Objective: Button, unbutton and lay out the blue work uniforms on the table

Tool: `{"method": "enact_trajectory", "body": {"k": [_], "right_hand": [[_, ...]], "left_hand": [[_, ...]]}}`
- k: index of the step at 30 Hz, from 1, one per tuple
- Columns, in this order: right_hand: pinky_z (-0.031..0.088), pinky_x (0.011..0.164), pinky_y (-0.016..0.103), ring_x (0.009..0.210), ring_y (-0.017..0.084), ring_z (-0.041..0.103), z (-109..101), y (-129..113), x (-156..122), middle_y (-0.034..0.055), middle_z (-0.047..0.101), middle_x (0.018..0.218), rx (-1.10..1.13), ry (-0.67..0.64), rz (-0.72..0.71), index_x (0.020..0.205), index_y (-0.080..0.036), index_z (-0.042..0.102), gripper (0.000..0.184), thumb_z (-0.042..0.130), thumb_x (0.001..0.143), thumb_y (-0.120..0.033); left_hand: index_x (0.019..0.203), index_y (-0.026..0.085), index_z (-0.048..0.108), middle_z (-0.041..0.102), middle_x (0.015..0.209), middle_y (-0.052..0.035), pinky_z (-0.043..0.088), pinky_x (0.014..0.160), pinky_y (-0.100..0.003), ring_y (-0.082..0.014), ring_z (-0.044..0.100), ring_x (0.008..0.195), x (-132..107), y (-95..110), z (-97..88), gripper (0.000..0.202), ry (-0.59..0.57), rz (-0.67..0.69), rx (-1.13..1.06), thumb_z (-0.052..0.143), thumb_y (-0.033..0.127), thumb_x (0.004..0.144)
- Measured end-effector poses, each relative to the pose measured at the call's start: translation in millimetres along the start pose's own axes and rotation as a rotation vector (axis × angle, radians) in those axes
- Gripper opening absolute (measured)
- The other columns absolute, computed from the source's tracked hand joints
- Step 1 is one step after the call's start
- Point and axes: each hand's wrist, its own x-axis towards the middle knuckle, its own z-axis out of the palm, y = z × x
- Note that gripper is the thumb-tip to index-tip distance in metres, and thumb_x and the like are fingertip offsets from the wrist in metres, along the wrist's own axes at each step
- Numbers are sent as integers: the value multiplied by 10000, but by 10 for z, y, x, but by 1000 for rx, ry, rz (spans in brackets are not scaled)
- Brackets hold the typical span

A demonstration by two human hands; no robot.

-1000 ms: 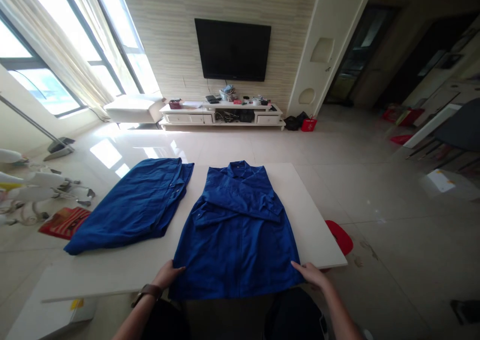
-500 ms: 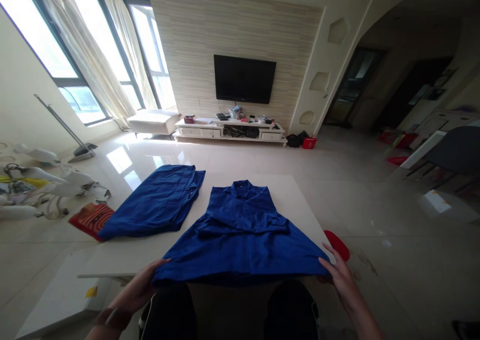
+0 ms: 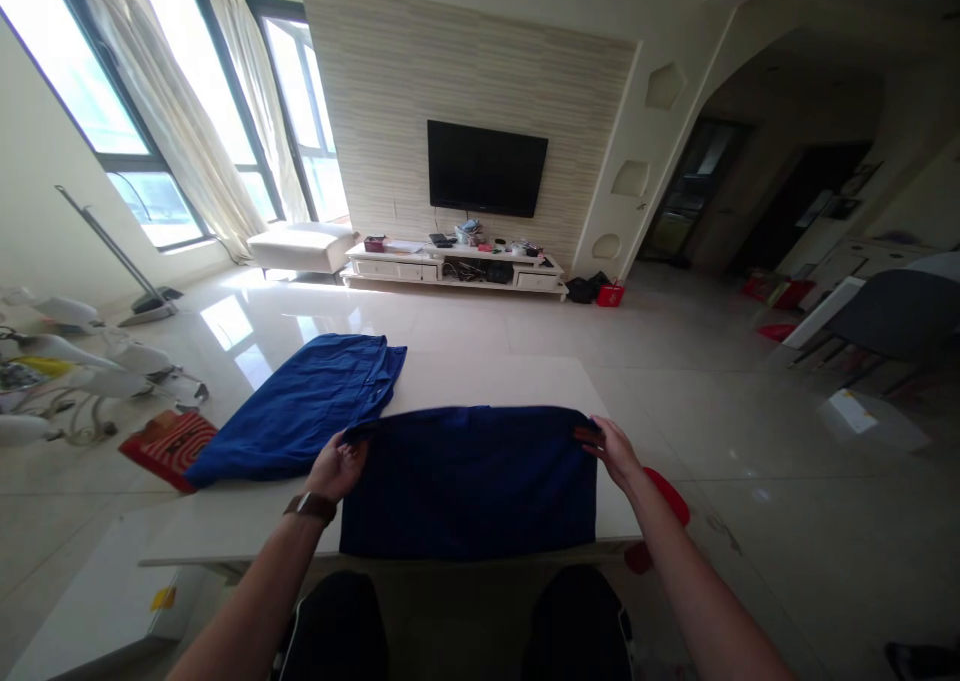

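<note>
Two knees in black trousers (image 3: 341, 621) poke up at the bottom of the frame. Just past them, at lower middle, I see a wide dark blue cloth (image 3: 469, 486). Its long way runs side to side, right between the hands. The left hand (image 3: 335, 468), with a brown watch (image 3: 311, 506) on its wrist, pinches the upper left corner. The right hand (image 3: 615, 451) grips the upper right corner. Neither hand is nearer, and the cloth drops from the fingers toward the knees. Behind it shows a smooth white table (image 3: 487, 376). Left of the middle lies a folded bright blue cloth (image 3: 300, 401). Far off, a low white cabinet (image 3: 397, 269) stands under a flat black television (image 3: 487, 168) at upper middle.
</note>
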Motion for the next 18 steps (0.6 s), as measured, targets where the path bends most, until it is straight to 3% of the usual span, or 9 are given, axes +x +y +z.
{"method": "enact_trajectory", "body": {"k": [2, 4, 7, 9, 11, 14, 16, 18], "right_hand": [[576, 929, 385, 1221, 251, 666, 140, 84, 285, 104, 680, 1351, -139, -25, -41, 1420, -313, 482, 591, 636, 869, -459], [473, 1108, 453, 1387, 256, 542, 191, 374, 408, 116, 532, 1545, -389, -111, -101, 1533, -319, 389, 735, 644, 860, -465], [290, 1246, 447, 1514, 262, 376, 98, 1072, 315, 124, 388, 1649, -810, -353, -221, 1567, -239, 420, 765, 616, 865, -471], [247, 1262, 459, 1545, 285, 314, -29, 1524, 147, 90, 351, 1674, -1057, -497, -186, 1557, -265, 468, 734, 614, 873, -487], [254, 1250, 495, 1556, 310, 279, -143, 1812, -20, 44, 330, 1688, -1230, -580, -107, 1557, -331, 474, 710, 613, 883, -507], [322, 1194, 534, 1496, 345, 371, -167, 1851, -153, 40, 399, 1651, -1367, -591, -48, 1530, -368, 506, 677, 607, 887, -551], [344, 1168, 544, 1439, 364, 433, -63, 1709, -152, 70, 457, 1609, -1412, -559, -84, 1502, -344, 545, 674, 621, 873, -573], [318, 1180, 560, 1475, 377, 375, 97, 1563, -116, 55, 410, 1641, -1414, -557, -169, 1527, -370, 507, 722, 654, 850, -571]], "left_hand": [[1201, 184, 604, 712, 1184, -124, 616, 914, -332, -194, 709, 1098, 206, -80, 218, 265, 0, 188, 161, 418, 262, 1029], [1402, 211, 515, 577, 1475, -161, 512, 1099, -446, -264, 560, 1371, 355, -322, 212, 423, -21, 325, 488, 500, 341, 1000], [1577, 209, 382, 380, 1650, -173, 324, 1230, -550, -341, 339, 1536, 463, -871, -136, 718, -143, 424, 1114, 598, 375, 912], [1606, 296, 379, 258, 1719, -118, 234, 1213, -684, -420, 175, 1584, 466, -1224, -444, 742, -222, 330, 1518, 583, 429, 905], [1610, 379, 372, 153, 1752, -70, 183, 1159, -781, -468, 51, 1588, 442, -1464, -678, 710, -290, 166, 1792, 528, 508, 929], [1621, 397, 338, 90, 1760, -60, 168, 1120, -821, -492, -11, 1580, 436, -1571, -763, 734, -346, 15, 1945, 501, 571, 926], [1632, 381, 316, 63, 1763, -72, 171, 1087, -853, -524, -21, 1570, 471, -1540, -690, 775, -301, 9, 1945, 506, 594, 911], [1645, 370, 276, 52, 1762, -91, 158, 1071, -871, -533, -11, 1568, 519, -1509, -619, 819, -278, 41, 1933, 501, 631, 902]]}}
